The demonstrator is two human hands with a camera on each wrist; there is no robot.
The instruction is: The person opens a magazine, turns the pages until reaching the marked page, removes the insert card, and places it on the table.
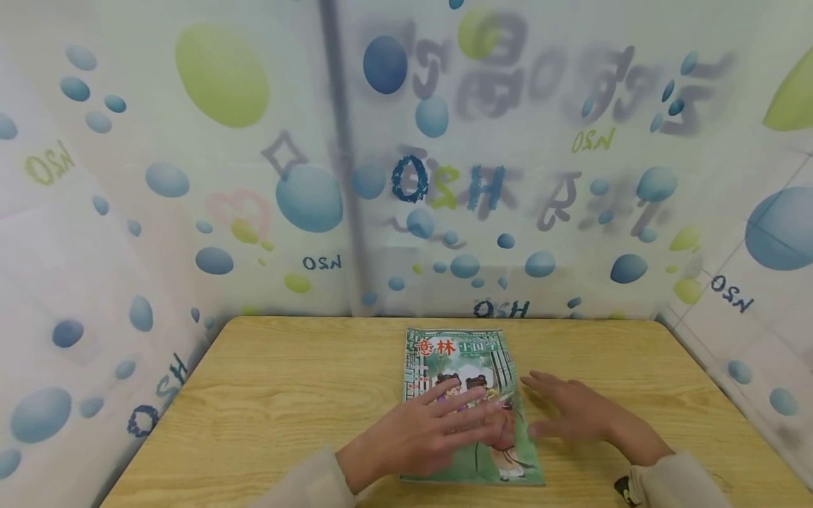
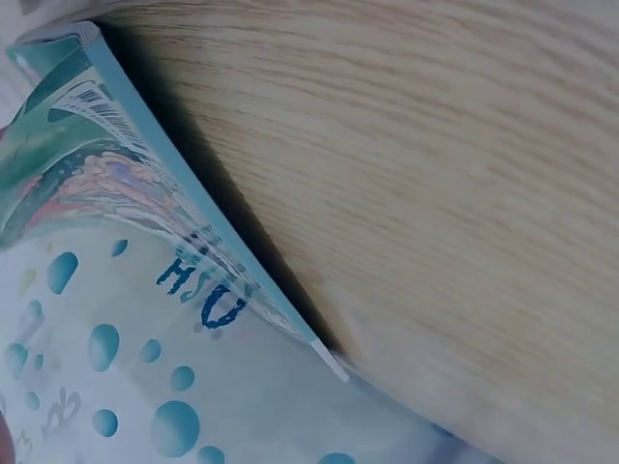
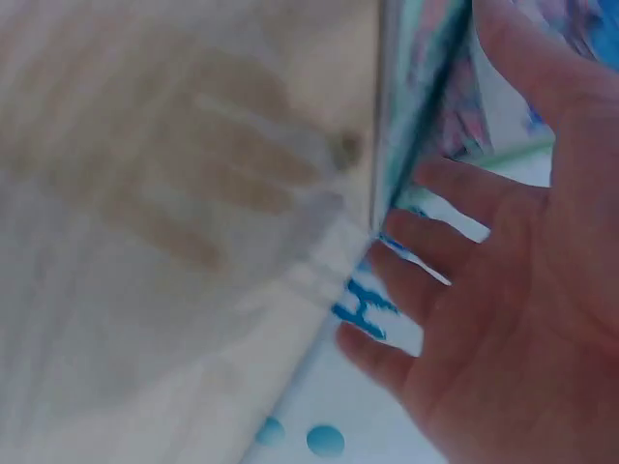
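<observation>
Magazine: the magazine [image 1: 470,363] lies flat on the bench [image 1: 292,395], a little right of its middle, its top edge near the bench's far side.
Cover: green, with a red-and-white title [image 1: 437,348] across the top and drawn figures [image 1: 476,382] with dark hair buns beneath it, partly hidden by fingers.
Left hand: the left hand [image 1: 428,430] reaches in from the left and lies over the middle and lower left of the cover, back upward; whether the palm presses on the paper I cannot tell.
Left fingers: straight and somewhat parted, pointing to the right across the drawn figures.
Right hand: the right hand [image 1: 574,409] is just beside the magazine's right edge, above the bench, slightly blurred; contact with the edge cannot be made out.
Right fingers: extended and apart from one another, tips toward the magazine, the thumb nearer the person than the rest.
Spine: in the left wrist view, a pale blue spine [image 2: 198,188] runs aslant beside the wood, with a barcode [image 2: 94,104] on the glossy surface next to it.
Sleeves: a cream left sleeve [image 1: 311,483] and a cream right sleeve [image 1: 679,483], the latter with a dark band [image 1: 625,489] at the wrist.
Bench: yellowish, wood-grained, with rounded far corners.
Curtain: a pale curtain [image 1: 254,162] rises behind and at both sides, printed with blue and green drops and reversed H2O lettering.
</observation>
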